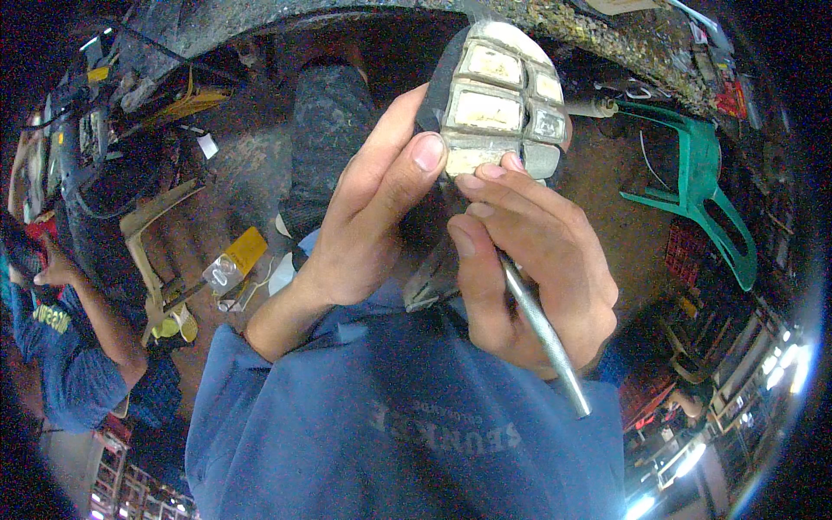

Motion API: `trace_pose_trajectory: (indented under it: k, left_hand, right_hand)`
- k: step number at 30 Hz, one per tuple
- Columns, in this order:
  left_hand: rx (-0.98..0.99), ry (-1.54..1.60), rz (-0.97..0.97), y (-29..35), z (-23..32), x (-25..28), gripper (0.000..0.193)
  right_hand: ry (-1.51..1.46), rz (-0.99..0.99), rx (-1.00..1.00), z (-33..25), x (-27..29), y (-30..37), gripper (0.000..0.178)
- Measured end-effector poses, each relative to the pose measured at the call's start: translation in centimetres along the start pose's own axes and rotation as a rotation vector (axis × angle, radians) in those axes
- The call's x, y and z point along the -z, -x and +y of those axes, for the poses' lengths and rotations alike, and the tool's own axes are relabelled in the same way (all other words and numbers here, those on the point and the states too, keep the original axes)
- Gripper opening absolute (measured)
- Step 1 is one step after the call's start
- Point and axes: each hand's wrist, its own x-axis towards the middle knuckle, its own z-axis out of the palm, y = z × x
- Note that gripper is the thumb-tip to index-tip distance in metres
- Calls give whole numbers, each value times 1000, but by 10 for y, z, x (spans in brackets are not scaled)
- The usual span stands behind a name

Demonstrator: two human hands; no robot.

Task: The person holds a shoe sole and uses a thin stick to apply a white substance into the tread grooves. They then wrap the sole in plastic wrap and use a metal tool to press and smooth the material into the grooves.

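A shoe [488,111] is held up in front of me, its sole facing me. The sole is divided by grooves into several worn, whitish blocks, and its side is dark. My left hand [368,195] is closed round the shoe's left side, thumb lying at the edge of the sole. In my right hand [546,251] a slim silver metal rod [548,336] slants down across the palm. My right fingertips touch the lower part of the sole. The rod's upper end is hidden by the fingers, so I cannot tell its tip.
Beyond the shoe runs a rough, crusted bench edge [607,43]. A green plastic chair [698,165] lies at the right. On the floor at left are a yellow packet [236,260] and a beige frame [156,234]. Another person [82,347] in blue works at far left.
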Motion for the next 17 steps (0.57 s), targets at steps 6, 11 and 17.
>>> trace_pose_trajectory:
  k: [6, 11, 17]
  left_hand:
    - [4, 27, -3, 0, -3, 1, 51]
    - [-3, 11, -16, 0, -5, 4, 50]
    - [10, -17, -3, -2, -2, 4, 51]
  right_hand:
    - [-33, 53, -24, -2, -2, 0, 17]
    - [-19, -6, -9, -2, 4, -3, 18]
    - [-32, -101, 30, 4, 15, -12, 21]
